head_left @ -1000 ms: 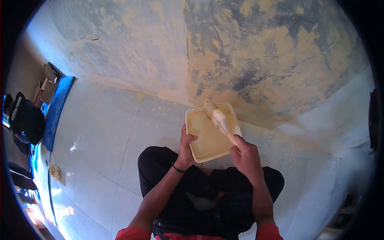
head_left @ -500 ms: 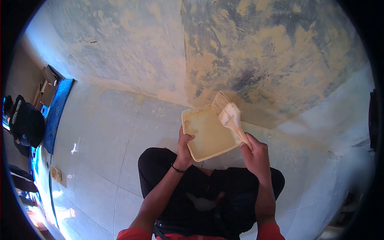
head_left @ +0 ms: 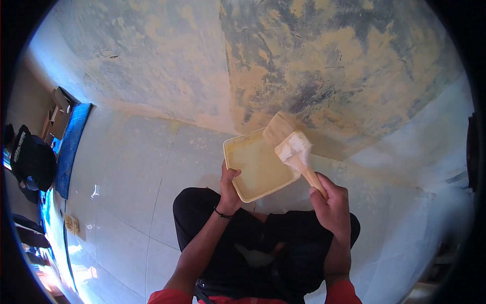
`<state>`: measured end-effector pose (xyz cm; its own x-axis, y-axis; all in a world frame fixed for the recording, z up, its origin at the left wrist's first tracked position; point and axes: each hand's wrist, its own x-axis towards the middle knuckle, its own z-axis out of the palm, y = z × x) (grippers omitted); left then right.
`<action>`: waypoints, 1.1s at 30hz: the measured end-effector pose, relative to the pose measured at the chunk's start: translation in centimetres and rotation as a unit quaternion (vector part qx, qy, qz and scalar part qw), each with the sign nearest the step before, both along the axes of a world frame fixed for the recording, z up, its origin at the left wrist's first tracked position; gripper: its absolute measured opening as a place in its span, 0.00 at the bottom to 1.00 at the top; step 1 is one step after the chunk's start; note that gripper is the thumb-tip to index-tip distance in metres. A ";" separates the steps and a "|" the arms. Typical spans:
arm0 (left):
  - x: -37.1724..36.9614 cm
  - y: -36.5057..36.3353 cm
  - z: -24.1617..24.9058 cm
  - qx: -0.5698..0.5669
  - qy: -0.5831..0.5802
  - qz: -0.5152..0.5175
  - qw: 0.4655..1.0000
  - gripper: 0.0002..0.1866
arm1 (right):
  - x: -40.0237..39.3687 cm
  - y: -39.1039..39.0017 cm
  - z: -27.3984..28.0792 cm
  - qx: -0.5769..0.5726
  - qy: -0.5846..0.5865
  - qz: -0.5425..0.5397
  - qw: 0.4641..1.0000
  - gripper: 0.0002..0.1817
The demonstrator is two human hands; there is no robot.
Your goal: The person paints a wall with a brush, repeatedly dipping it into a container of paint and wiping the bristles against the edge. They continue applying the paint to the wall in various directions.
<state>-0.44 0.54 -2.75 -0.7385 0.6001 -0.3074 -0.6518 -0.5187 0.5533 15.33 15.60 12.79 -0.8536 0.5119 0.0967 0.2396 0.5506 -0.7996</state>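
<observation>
My left hand (head_left: pixel 230 188) grips the left side of a shallow cream tray (head_left: pixel 271 195), thumb over its rim. Pale yellow paint (head_left: pixel 255 164) covers the inside of the tray. In my right hand (head_left: pixel 330 201) is a wide paintbrush (head_left: pixel 292 149), its wooden handle clasped between thumb and fingers. The brush slants up and left, and its bristles overlap the tray's upper right corner in this view. Cream paint coats the brush's ferrule. Behind the bristles rises a wall (head_left: pixel 324 66) with patchy yellow over grey.
Two walls meet in a corner ahead of me. Pale floor tiles (head_left: pixel 121 187) stretch leftward, where a small tub (head_left: pixel 72 224) sits. Beyond it lie a blue sheet (head_left: pixel 73 147) and cardboard boxes (head_left: pixel 59 114). A person in dark clothes (head_left: pixel 33 157) is at the far left.
The brush has swung slightly up and its bristles have shifted left, while my right hand has moved a little right and down. The tray appears slightly further left.
</observation>
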 end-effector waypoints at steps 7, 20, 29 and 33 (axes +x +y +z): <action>-0.1 -0.2 -0.7 0.007 -0.026 0.011 1.000 0.32 | -1.3 0.7 -3.6 -0.294 -0.100 0.053 0.949 0.19; 0.3 0.1 0.3 0.022 0.055 -0.004 0.998 0.32 | -2.5 -0.9 -4.5 -0.493 -0.132 0.070 0.857 0.19; 0.5 0.0 0.4 0.016 0.071 -0.019 0.997 0.31 | -2.4 -0.3 -4.8 -0.517 -0.156 0.107 0.835 0.18; 0.6 -0.1 0.8 0.006 0.077 -0.031 0.996 0.31 | -2.4 -0.2 -5.0 -0.519 -0.154 0.098 0.835 0.18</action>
